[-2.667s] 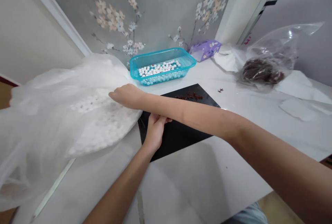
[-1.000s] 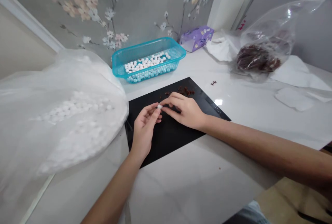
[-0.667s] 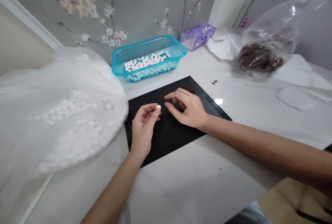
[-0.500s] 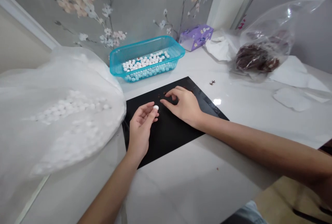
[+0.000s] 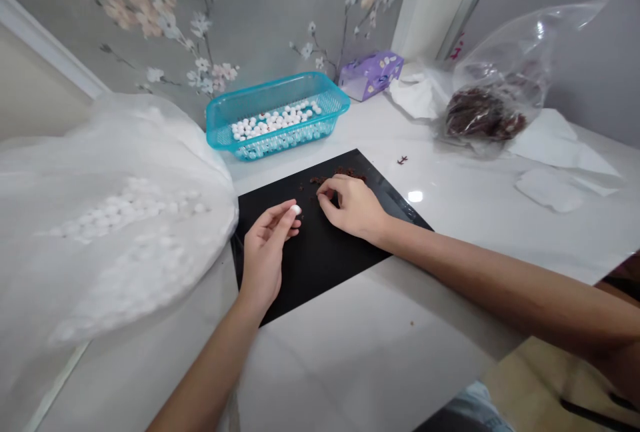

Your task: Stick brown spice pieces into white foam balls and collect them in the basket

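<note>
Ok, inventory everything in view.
table: one, white, foreground
mat: one, black, on table
held ball: one, white, above mat
brown bits: many, reddish, on mat
anchor shape: one, dark, right of mat
basket: one, turquoise, behind mat
cloudy bag: one, whitish, at left
other balls: many, white, in basket and cloudy bag
packet: one, purple, beside basket
clear bag: one, transparent, right rear
contents: uncountable, brown, inside it
sheets: several, white, by clear bag
wall: one, grey flowered, behind
garment: one, blue, bottom edge
left hand: one, pinching held ball
right hand: one, over mat
</note>
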A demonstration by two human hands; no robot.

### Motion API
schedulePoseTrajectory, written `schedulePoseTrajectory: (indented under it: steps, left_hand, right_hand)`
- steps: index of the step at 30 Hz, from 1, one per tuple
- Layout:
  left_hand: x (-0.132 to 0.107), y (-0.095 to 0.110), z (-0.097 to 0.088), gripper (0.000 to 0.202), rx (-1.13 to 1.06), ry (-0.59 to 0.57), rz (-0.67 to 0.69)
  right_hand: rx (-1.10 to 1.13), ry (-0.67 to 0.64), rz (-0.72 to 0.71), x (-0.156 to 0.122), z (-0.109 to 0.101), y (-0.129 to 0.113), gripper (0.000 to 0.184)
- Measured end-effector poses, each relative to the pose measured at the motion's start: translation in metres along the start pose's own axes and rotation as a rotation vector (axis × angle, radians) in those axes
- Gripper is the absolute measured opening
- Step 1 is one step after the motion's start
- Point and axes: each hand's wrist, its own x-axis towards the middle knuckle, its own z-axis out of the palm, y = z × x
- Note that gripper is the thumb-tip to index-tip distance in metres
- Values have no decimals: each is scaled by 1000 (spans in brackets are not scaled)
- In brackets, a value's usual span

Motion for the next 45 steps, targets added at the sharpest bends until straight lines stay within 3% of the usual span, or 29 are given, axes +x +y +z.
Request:
schedulePoseTrajectory:
  steps: [7, 14, 18, 22, 26, 29, 35, 38, 45]
  left_hand:
    - [0, 0, 0, 21, -15, -9, -4]
    - [0, 1, 0, 22, -18, -6, -17]
    - [0, 1, 1, 23, -15, 0, -17]
    - [0, 1, 1, 22, -11, -1, -12]
    - [1, 0, 0, 22, -16, -5, -11]
    - [1, 0, 0, 24, -27, -3, -14]
    - [1, 1, 2, 24, -28, 19, -13]
    - [0, 1, 2, 22, -13, 0, -9]
    - [0, 2, 3, 21, -19, 2, -9]
  right_hand:
    - [131, -43, -28, 7, -7, 11, 18]
    - [264, -237, -80, 14, -14, 20, 21]
    - [229, -184, -98, 10, -11, 16, 17]
    - [147, -59, -18, 7, -4, 9, 17]
    - [151, -61, -27, 6, -1, 8, 10]
    - [354, -94, -9, 5, -2, 6, 11]
    - [976, -308, 184, 1, -7, -6, 30]
    - [1057, -378, 205, 0, -7, -7, 32]
    - [1009, -387, 177, 2, -4, -4, 28]
